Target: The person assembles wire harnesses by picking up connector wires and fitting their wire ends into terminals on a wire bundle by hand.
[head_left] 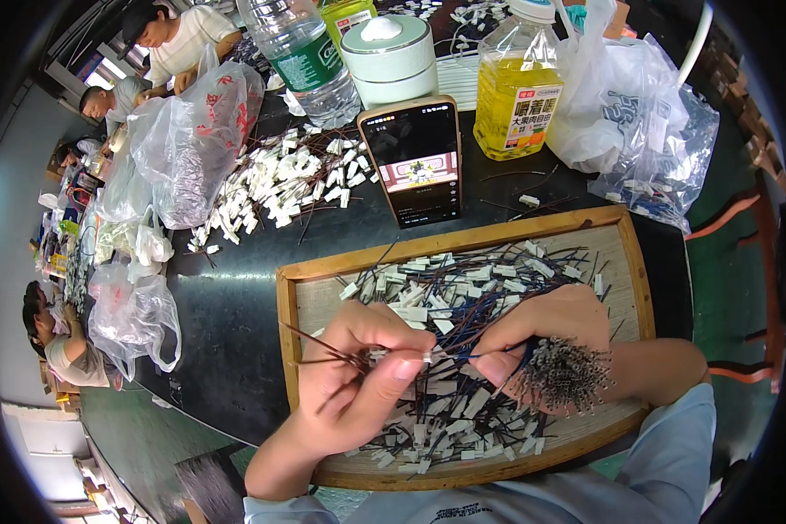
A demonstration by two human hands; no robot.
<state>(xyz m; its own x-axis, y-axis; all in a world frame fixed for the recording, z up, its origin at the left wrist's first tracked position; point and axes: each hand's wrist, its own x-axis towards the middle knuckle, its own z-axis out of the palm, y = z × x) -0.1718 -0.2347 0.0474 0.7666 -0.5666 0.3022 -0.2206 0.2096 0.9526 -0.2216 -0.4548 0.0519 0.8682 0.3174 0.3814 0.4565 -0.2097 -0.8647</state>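
My left hand (358,375) is closed over the wooden tray (463,241), pinching a small white plug connector (427,355) between thumb and forefinger. Dark brown wires (323,342) stick out from the left side of that hand. Closed around a thick bundle of dark wires (568,374), my right hand (555,323) shows their many metal-tipped ends pointing toward me. Its thumb and forefinger pinch one dark blue wire (463,355), whose end points at the connector. Beneath both hands, white connectors with brown and blue wires (476,406) lie heaped in the tray.
Behind the tray a phone (413,162) stands upright, beside a pile of white connectors (275,188). Farther back are a water bottle (301,65), a round lidded container (389,61), a yellow drink bottle (515,87) and plastic bags (620,113). Several people (179,39) sit at left.
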